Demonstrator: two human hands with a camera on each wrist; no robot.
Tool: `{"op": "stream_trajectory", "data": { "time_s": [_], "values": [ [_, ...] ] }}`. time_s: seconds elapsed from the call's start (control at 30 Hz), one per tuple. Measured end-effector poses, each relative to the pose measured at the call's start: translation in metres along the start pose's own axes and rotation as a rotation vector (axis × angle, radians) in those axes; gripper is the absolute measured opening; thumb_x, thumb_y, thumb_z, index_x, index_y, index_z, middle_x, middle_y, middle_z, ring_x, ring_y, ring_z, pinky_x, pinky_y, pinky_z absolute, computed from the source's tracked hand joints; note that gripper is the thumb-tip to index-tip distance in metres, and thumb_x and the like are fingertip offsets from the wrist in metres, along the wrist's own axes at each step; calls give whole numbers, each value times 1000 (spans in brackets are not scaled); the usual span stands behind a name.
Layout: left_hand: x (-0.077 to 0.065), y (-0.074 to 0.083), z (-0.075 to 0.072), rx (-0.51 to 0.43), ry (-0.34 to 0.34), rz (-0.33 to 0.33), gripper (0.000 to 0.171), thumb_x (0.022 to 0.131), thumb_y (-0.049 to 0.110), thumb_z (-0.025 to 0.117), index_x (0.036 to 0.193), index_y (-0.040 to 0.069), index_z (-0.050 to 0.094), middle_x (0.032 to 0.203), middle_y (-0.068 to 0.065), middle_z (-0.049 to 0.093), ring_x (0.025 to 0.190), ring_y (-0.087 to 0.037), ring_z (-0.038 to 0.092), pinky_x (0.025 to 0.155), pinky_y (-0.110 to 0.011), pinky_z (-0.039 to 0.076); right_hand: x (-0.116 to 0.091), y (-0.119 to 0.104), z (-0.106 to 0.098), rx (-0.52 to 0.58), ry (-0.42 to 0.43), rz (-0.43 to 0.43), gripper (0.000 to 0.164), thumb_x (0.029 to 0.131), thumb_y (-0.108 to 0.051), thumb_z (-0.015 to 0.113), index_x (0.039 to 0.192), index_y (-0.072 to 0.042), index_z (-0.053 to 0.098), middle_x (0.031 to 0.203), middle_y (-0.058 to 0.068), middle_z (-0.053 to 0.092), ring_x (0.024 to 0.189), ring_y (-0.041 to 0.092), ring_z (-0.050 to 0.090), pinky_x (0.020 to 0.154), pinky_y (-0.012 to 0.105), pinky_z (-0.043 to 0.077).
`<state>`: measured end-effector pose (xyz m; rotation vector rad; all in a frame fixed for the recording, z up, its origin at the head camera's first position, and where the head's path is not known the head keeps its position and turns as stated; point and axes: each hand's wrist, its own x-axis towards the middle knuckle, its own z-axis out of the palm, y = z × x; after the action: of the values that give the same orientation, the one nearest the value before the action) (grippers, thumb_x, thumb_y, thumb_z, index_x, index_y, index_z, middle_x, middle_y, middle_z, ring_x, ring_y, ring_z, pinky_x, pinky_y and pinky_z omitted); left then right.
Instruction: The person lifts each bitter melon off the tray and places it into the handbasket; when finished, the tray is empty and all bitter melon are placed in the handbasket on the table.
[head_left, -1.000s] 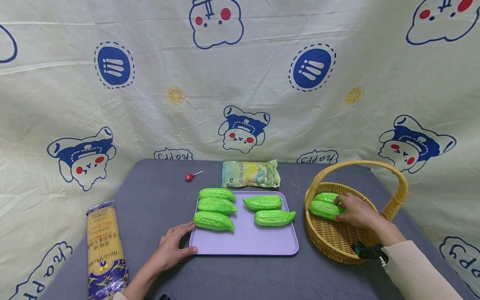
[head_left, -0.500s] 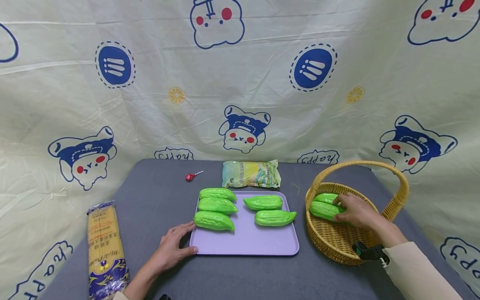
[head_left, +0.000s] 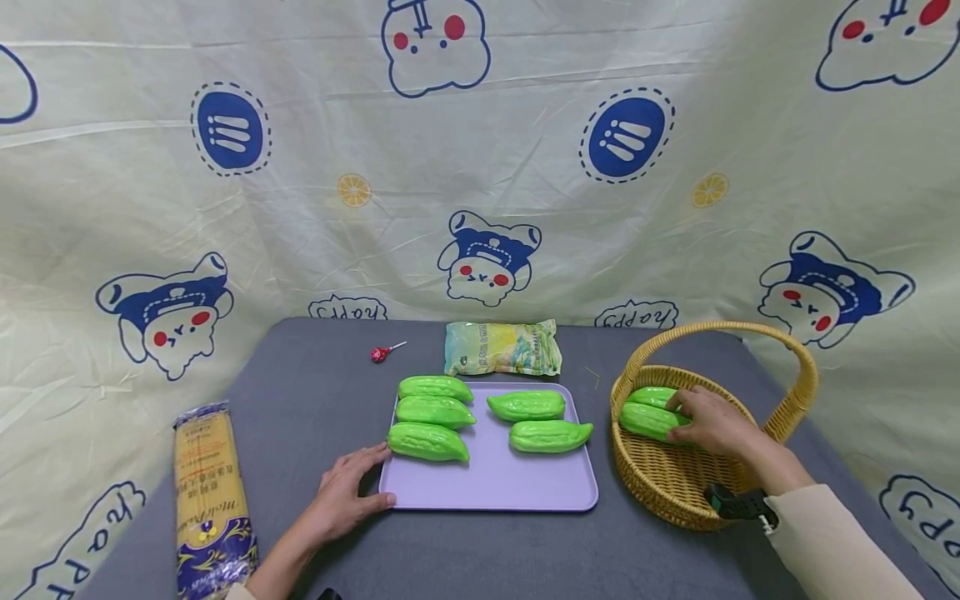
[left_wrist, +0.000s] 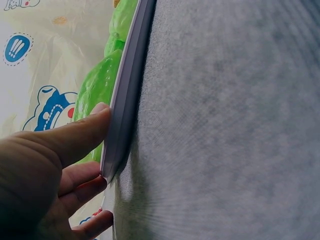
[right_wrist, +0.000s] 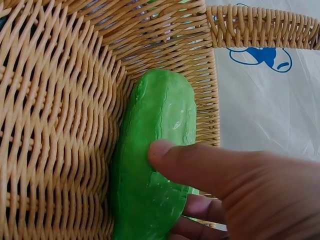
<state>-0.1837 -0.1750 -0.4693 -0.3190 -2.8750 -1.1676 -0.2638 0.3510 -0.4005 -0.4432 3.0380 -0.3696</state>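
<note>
**Nothing visibly moved vs. 0.5 s ago: R grip (head_left: pixel 712 423) in basket (head_left: pixel 633 475), L grip (head_left: pixel 348 487) at tray (head_left: pixel 495 490), same spots**

Head view (clock from tray ctr.): no chg. in counts or positions, so work is prob. at a brief hold. Qty: 5 tray gourds (head_left: pixel 427 442), 3 in a column at 9–11 o'clock, 2 at 1–3 o'clock. Basket x1 at 3 o'clock, w/ 2 gourds visible by its 10 o'clock wall: near gourd (head_left: pixel 647 421) & far gourd (head_left: pixel 649 395). R grip is on near gourd, arm coming in from 4 o'clock. Also on tabletop (head_left: pixel 525 554): soft pack (head_left: pixel 502 348) x1 at 12, lollipop (head_left: pixel 378 354) x1 approx. 10–11, noodle pack (head_left: pixel 213 492) x1 approx. 8–9 o'clock.

L wrist view: L grip spread wide, thumb tip touching tray rim, nothing pinched AFAICT; tray gourds partly hidden behind rim, can't count from here.

R wrist view: R grip narrow, holding near gourd, thumb on top, other fingers partly hidden at its 4–5 o'clock side. Gourd lies against wicker, apparently unlifted; far gourd n/a here.
</note>
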Motion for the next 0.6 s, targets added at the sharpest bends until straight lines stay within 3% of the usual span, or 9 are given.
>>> {"op": "stream_trajectory", "data": {
  "time_s": [0.6],
  "values": [
    [-1,1,0,5,13,10,63,74,28,78,131,11,56,141,-7,51,131,-35,39,99,-58,25,-6,-18,-18,50,49,18,51,81,-28,72,121,-1,56,114,24,58,103,40,55,78,52,46]
  ]
}}
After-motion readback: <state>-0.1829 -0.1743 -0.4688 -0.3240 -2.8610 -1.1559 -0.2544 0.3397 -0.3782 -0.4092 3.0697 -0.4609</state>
